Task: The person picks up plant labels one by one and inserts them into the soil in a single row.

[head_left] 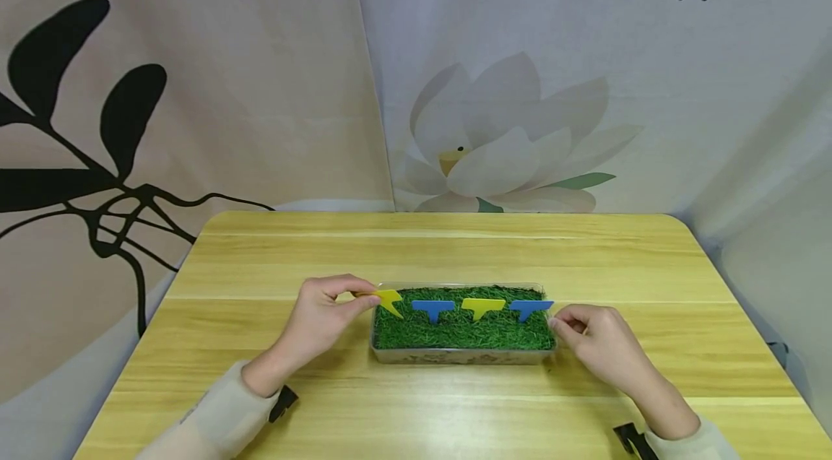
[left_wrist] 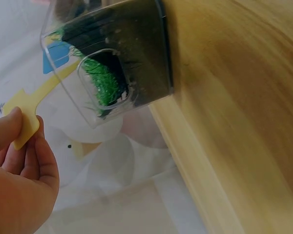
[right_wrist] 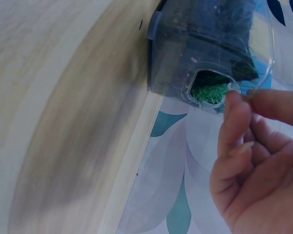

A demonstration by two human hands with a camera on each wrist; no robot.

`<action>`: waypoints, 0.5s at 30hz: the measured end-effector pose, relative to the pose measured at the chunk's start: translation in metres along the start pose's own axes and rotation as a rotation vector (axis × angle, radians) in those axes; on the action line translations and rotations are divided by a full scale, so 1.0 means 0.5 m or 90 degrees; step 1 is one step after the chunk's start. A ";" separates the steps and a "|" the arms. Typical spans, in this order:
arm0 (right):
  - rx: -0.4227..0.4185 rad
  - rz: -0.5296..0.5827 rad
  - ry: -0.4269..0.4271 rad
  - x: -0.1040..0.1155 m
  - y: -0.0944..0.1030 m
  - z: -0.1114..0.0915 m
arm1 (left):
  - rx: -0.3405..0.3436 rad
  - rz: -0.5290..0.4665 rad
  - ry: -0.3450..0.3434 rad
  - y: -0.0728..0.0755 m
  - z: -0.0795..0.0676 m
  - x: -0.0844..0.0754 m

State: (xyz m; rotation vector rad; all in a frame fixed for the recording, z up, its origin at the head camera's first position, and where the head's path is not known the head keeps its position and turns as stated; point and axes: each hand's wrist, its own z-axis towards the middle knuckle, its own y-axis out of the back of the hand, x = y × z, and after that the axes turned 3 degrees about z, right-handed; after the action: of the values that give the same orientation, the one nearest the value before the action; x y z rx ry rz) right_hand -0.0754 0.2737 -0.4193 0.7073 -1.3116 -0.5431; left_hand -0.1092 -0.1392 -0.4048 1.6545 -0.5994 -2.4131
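My left hand (head_left: 328,315) pinches a yellow T-shaped plant label (left_wrist: 28,109) by its wide head. Its narrow stem slants toward the turf at the left end of a clear plastic box (head_left: 464,357). Green artificial grass (head_left: 455,337) fills the box top. A blue label (head_left: 433,307), another yellow label (head_left: 483,305) and a second blue label (head_left: 530,307) stand in a row in the grass. With thumb and index fingertips together, my right hand (head_left: 604,344) pinches the box's right rim; its other fingers are curled. The fingertips partly hide that rim.
The box stands on a light wooden table (head_left: 416,417), whose far edge meets a printed curtain (head_left: 292,84). Dark mounts (head_left: 282,404) sit at both wrists. Each box end has an oval cutout with grass showing through.
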 end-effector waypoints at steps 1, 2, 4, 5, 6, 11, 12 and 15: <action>0.001 0.000 0.000 0.000 0.000 0.000 | 0.001 0.004 0.003 -0.001 0.000 0.001; 0.001 0.001 0.000 -0.001 0.000 0.000 | 0.003 0.006 0.008 -0.002 0.000 0.002; 0.001 0.002 0.000 -0.001 -0.001 0.000 | 0.005 0.009 0.014 -0.004 0.001 0.005; 0.002 0.003 0.000 -0.001 -0.001 0.000 | 0.006 0.010 0.016 -0.004 0.000 0.006; 0.002 0.004 -0.001 -0.001 -0.001 0.000 | 0.007 0.010 0.016 -0.005 0.001 0.008; 0.003 0.006 -0.004 -0.001 -0.001 0.000 | 0.014 0.009 0.002 -0.007 0.001 0.015; 0.004 0.006 -0.004 -0.001 -0.001 -0.001 | 0.016 0.009 -0.003 -0.008 0.002 0.017; 0.004 0.005 -0.005 -0.002 -0.001 -0.002 | 0.025 0.008 -0.015 -0.010 0.003 0.021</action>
State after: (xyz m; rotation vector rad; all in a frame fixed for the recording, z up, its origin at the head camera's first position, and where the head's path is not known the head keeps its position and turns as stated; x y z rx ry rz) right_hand -0.0748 0.2742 -0.4203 0.7062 -1.3237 -0.5364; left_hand -0.1140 -0.1379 -0.4156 1.6338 -0.6622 -2.4303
